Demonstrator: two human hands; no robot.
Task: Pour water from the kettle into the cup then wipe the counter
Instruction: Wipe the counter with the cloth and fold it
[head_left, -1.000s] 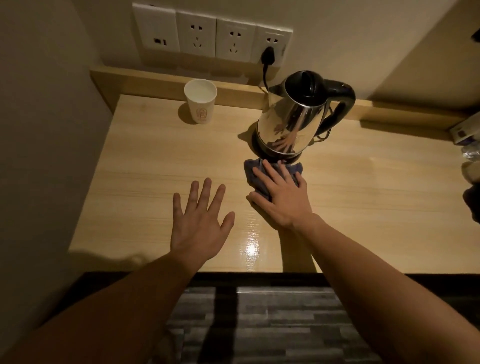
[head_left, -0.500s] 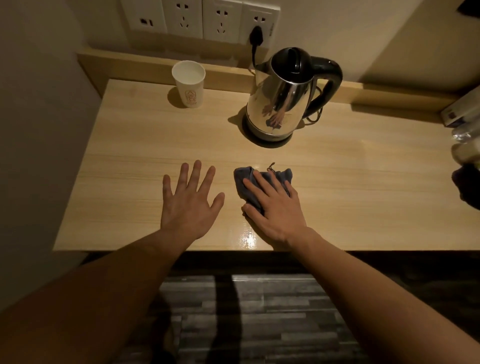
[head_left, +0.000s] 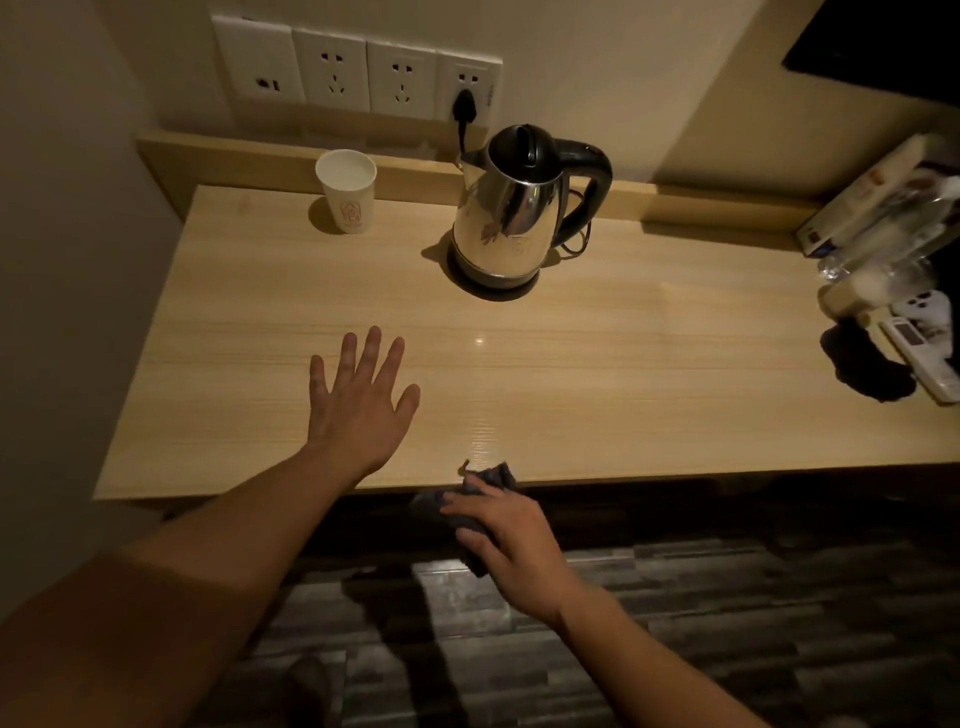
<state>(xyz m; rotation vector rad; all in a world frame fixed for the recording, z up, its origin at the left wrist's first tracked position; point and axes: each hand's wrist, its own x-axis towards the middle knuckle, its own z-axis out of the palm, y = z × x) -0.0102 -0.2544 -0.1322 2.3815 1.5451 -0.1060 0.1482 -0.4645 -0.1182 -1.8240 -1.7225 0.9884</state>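
Note:
A steel kettle (head_left: 511, 218) with a black lid and handle stands on its black base at the back of the wooden counter (head_left: 623, 374). A white paper cup (head_left: 347, 191) holding water stands at the back left. My left hand (head_left: 358, 405) lies flat on the counter with fingers spread, holding nothing. My right hand (head_left: 506, 540) holds a dark blue cloth (head_left: 488, 480) at the counter's front edge; most of the hand and cloth are off the counter, over the floor.
A row of wall sockets (head_left: 358, 70) sits above the counter, with the kettle's plug (head_left: 463, 106) in the rightmost one. Boxes, bottles and remotes (head_left: 904, 291) crowd the right end. A wall closes off the left side. Dark plank floor lies below.
My right hand has dragged the cloth from just in front of the kettle back toward me and past the front edge. My left hand stayed flat on the counter.

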